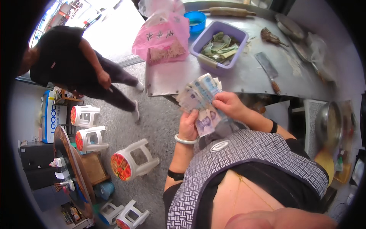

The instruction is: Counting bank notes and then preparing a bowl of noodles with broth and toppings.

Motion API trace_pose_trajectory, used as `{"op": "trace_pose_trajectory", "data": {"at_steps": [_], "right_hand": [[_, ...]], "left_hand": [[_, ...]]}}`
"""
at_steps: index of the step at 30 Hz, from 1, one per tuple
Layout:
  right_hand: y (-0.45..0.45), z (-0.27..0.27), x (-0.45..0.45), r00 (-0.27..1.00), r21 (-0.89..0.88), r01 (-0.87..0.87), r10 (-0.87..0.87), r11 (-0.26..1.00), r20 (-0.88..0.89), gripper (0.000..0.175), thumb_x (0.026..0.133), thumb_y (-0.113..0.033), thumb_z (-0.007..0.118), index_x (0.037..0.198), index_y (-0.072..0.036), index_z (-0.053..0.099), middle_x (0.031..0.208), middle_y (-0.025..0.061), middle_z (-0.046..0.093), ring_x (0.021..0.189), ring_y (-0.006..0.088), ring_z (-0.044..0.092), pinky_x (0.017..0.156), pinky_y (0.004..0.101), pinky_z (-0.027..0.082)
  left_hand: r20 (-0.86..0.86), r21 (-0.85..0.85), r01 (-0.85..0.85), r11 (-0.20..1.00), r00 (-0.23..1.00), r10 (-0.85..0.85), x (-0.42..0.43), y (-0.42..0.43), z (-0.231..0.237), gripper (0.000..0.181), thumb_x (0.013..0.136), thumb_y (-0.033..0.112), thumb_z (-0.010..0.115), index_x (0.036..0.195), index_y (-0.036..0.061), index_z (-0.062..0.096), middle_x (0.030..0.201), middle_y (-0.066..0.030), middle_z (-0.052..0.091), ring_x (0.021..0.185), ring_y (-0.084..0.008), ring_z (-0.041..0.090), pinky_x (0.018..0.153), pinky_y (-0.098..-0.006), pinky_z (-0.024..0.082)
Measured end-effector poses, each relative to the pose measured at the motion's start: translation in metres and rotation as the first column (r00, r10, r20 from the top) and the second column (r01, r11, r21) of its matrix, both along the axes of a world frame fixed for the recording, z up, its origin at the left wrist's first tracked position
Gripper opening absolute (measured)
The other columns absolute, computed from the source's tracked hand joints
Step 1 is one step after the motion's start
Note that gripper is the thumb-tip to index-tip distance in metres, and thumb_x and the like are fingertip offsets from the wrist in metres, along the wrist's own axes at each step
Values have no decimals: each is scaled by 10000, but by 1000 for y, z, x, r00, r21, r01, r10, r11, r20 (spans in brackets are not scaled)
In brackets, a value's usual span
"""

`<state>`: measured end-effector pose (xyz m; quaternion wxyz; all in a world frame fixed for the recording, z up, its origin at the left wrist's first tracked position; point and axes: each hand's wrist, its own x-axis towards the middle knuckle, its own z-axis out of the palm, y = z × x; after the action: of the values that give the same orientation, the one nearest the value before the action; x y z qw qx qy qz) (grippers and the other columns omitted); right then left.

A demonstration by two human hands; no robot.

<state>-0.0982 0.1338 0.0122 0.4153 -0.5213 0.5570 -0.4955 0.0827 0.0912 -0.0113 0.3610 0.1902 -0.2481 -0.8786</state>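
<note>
A fanned stack of banknotes (191,98) is spread between my two hands, just in front of my patterned apron (228,154). My left hand (188,123) grips the lower left part of the fan, thumb on top. With thumb and fingers, my right hand (227,104) pinches the notes at the right edge. Some purple notes (205,123) hang lower, towards the apron. Beyond the hands, a purple plastic basin (221,69) on the metal table (168,81) holds a loose heap of greenish notes (220,47).
A cleaver (266,65), a brush (270,36), a rolling pin (228,11), a blue tub (196,22) and a pink plastic bag (160,35) lie on the table. Another person (65,60) stands at left. White plastic stools (137,161) and a round table (67,166) occupy the floor.
</note>
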Motion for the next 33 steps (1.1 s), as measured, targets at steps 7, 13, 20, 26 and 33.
{"op": "trace_pose_trajectory", "data": {"at_steps": [7,13,20,26,33], "right_hand": [[22,17,-16,998,10,47,-47,999,36,211,824,-128,584,680,18,538,624,8,477,600,59,414,522,242,369],[46,28,-38,977,-8,133,-129,991,170,151,822,-125,593,756,-13,516,683,-21,485,640,51,414,562,212,376],[78,25,-74,970,-81,233,-226,969,88,209,752,-49,630,762,-51,421,710,-18,403,686,73,384,598,210,369],[99,37,-95,955,-133,255,-271,958,-121,206,749,-48,621,760,-48,415,711,-6,403,664,77,379,587,216,364],[105,24,-109,993,-231,121,-113,965,45,124,781,-78,586,881,-24,538,775,15,526,715,93,485,661,221,421]], "left_hand": [[24,31,3,1000,1000,-3,-13,13,1,361,887,85,441,1234,-3,392,1144,-157,526,990,-275,564,855,-383,484],[-38,31,134,991,990,-132,-37,26,10,374,879,90,461,1234,-1,392,1147,-155,524,976,-269,570,829,-374,495],[22,-40,132,990,991,-132,-75,55,18,315,882,82,484,1187,9,453,1112,-129,558,952,-226,587,808,-343,504],[29,2,97,995,995,-97,-92,79,15,292,883,70,479,1170,14,471,1106,-121,561,952,-214,585,823,-333,495],[125,-74,-23,997,992,32,-103,103,13,275,884,54,475,1157,21,486,1103,-110,562,949,-196,577,822,-326,489]]}}
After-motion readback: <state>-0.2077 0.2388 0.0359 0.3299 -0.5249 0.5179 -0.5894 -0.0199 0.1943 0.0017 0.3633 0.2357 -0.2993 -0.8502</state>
